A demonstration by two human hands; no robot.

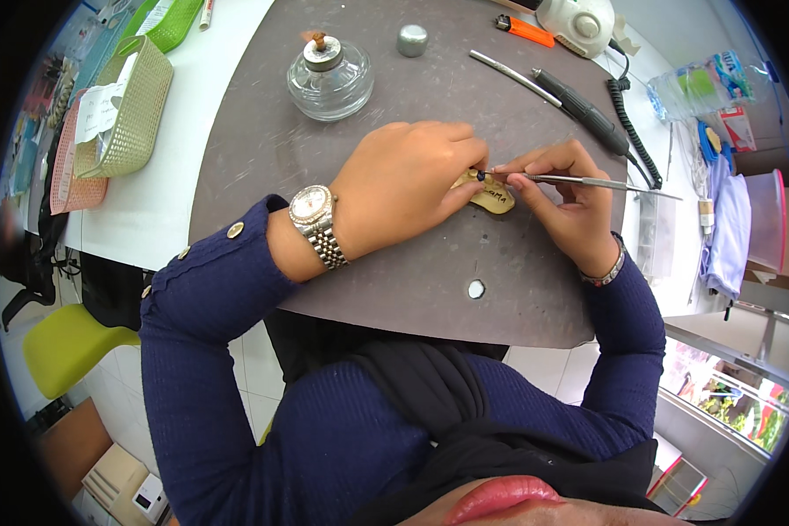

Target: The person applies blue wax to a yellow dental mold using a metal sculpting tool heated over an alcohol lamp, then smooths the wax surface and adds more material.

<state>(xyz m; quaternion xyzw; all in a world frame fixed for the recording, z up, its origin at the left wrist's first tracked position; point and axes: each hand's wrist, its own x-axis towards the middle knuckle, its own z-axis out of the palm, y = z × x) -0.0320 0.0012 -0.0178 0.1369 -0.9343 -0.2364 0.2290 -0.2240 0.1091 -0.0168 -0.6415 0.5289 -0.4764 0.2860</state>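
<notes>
My left hand (pixel 408 180), a steel watch at its wrist, grips a small pale-yellow cast (pixel 491 200) with dark handwriting on it. A small dark-blue piece (pixel 481 175) sits at the cast's upper edge, by my left fingertips. My right hand (pixel 570 197) pinches a slim metal hand instrument (pixel 622 186), held roughly horizontal, its working tip at the dark-blue piece, partly hidden by the fingers. Both hands are close together over the middle of the grey work mat (pixel 394 289).
Behind my hands stand a glass spirit lamp (pixel 329 92) and silver cap (pixel 412 40). An orange lighter (pixel 524 31), white device (pixel 576 22), metal rod (pixel 513 77) and corded handpiece (pixel 587 110) lie back right. Plastic baskets (pixel 118 123) stand left, a bottle (pixel 701 88) right.
</notes>
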